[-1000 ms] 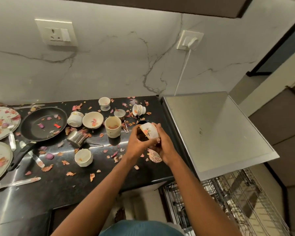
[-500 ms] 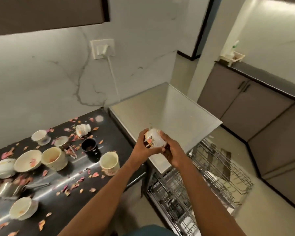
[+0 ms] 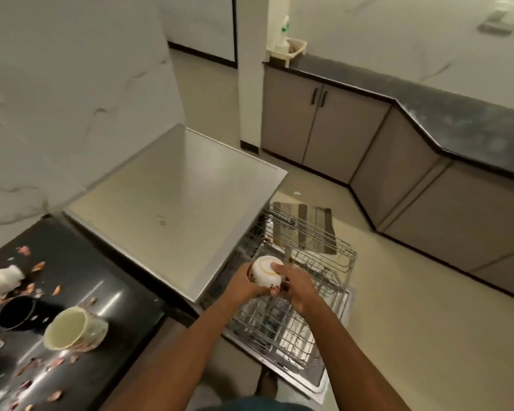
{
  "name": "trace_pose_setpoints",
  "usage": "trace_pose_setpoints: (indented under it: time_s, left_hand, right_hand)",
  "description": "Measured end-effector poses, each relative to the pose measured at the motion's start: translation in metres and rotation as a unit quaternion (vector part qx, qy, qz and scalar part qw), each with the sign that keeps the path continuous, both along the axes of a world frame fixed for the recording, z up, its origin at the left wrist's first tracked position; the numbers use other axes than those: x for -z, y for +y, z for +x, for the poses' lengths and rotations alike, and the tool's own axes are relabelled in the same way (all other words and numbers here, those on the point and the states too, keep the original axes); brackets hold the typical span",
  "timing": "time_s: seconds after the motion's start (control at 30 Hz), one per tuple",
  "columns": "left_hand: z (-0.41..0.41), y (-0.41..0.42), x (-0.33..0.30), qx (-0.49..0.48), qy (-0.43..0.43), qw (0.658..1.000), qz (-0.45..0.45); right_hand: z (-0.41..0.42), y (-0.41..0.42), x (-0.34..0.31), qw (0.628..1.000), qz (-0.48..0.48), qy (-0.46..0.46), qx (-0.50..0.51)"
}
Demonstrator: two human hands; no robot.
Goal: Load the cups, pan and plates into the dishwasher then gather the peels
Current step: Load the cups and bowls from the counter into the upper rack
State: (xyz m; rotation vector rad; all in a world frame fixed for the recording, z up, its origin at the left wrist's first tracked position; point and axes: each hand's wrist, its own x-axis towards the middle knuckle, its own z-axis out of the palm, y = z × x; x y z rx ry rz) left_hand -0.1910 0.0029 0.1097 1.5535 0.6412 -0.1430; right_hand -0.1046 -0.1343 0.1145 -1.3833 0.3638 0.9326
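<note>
Both hands have carried the white cup [image 3: 266, 271] rightward off the tabletop [image 3: 86, 292] since half a second ago, and it now sits over the pulled-out dishwasher rack [image 3: 294, 295] rather than over the dishwasher's steel top [image 3: 175, 203]. The view has swung right with them, so most of the littered tabletop has dropped out of sight at the left.

The cup is turned bottom-up, its base ring facing the camera and its floral rim pointing down. The left hand [image 3: 244, 284] cups its left side with fingers curled round it; the right hand [image 3: 297, 284] holds its right side, one fingertip lying on the base. Both hands are grasping it, and it is clear of the wires below.

This looks like the cup-loading step, early in the task: on the tabletop at the left a cream cup [image 3: 72, 330], a black cup [image 3: 17, 312] and a tipped white cup [image 3: 2, 278] wait among scattered peels [image 3: 39, 266], and neither pan nor plates show now.

The next move probably calls for lowering the cup mouth-down into a free place among the rack's tines, level enough that the rim seats between wires and does not catch on one, then letting go with both hands. Which place is free is hard to tell through the blur of the wires.
</note>
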Motion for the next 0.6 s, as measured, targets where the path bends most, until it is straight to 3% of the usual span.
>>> trace_pose_setpoints:
  time_s: [0.1, 0.27, 0.6]
  left_hand:
    - [0.021, -0.027, 0.015, 0.03, 0.042, 0.997, -0.059]
    - [0.05, -0.045, 0.046, -0.029, 0.138, 0.973, -0.186]
    - [0.121, -0.055, 0.126, -0.013, 0.252, 0.954, -0.162]
  right_hand:
    - [0.006, -0.031, 0.023, 0.998, -0.009, 0.026, 0.05]
    - [0.009, -0.061, 0.055, 0.992, 0.014, 0.051, 0.117]
    - [0.043, -0.08, 0.124, 0.986, -0.014, 0.104, 0.132]
